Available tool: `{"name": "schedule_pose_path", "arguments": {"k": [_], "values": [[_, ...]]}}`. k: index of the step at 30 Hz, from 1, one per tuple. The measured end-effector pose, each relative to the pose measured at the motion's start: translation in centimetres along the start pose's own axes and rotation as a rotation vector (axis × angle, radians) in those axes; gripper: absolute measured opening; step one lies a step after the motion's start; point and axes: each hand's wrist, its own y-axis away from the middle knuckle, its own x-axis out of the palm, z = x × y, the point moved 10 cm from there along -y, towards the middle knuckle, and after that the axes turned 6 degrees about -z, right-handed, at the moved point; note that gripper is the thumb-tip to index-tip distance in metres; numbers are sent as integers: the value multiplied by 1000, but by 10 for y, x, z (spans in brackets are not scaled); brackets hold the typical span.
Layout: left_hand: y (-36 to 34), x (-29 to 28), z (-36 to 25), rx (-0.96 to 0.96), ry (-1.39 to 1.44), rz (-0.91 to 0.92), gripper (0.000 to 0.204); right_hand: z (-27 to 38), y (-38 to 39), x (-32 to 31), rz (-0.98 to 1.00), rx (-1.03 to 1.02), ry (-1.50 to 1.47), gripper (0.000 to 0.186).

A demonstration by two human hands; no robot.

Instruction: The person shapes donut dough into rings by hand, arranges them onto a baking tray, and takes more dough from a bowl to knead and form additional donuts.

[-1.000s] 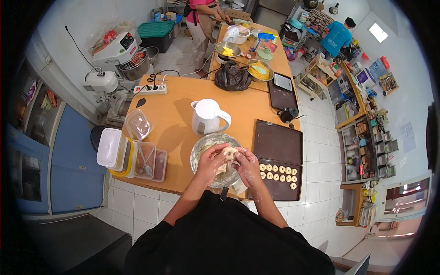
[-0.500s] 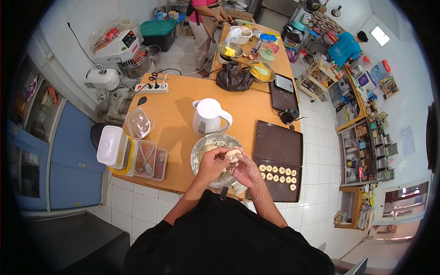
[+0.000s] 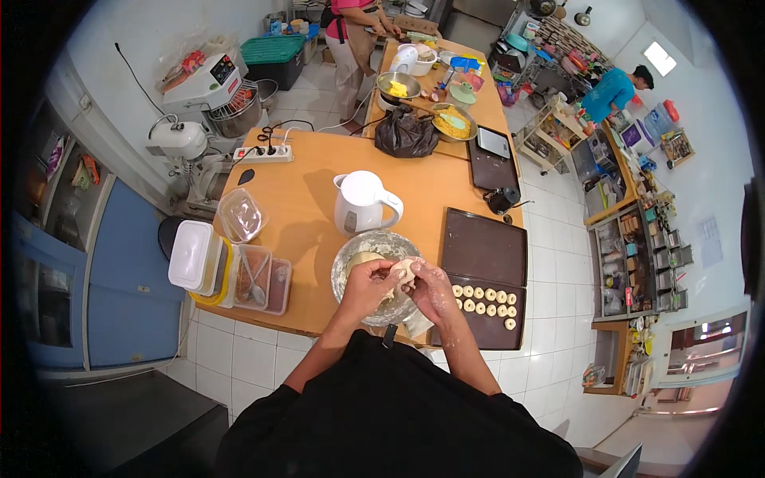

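Between the fingers of both hands, above a floury metal bowl (image 3: 344, 259), is a small pale piece of dough (image 3: 405, 272). My left hand (image 3: 369, 288) pinches its left side, fingers curled in. My right hand (image 3: 431, 290), dusted with flour, is closed on its right side. A larger lump of dough (image 3: 365, 258) rests in the bowl, partly hidden by my hands. Right of the bowl, a dark baking tray (image 3: 486, 334) carries rows of small dough rings (image 3: 479, 294).
A white electric kettle (image 3: 358, 202) stands just beyond the bowl. Another dark tray (image 3: 484, 247) adjoins the ring tray. Plastic containers (image 3: 253, 275) line the left table edge. Farther back are a power strip (image 3: 263, 154), a black plastic bag (image 3: 406, 132) and two other people at work.
My right hand's fingers have closed in over the dough piece, which looks turned and less round. The person in blue at the far right has shifted and is more upright.
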Motion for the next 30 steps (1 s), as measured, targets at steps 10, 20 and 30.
{"name": "schedule_pose_path", "arguments": {"k": [10,20,30], "values": [[-1,-5,28,-153,357,-103,27,-8,-1,-21,-79,-31,240,16],[1,2,11,-56,106,27,21,-6,2,-10,-33,49,120,22],[6,5,12,-246,339,40,23,-15,-1,-12,-27,95,91,23]]}}
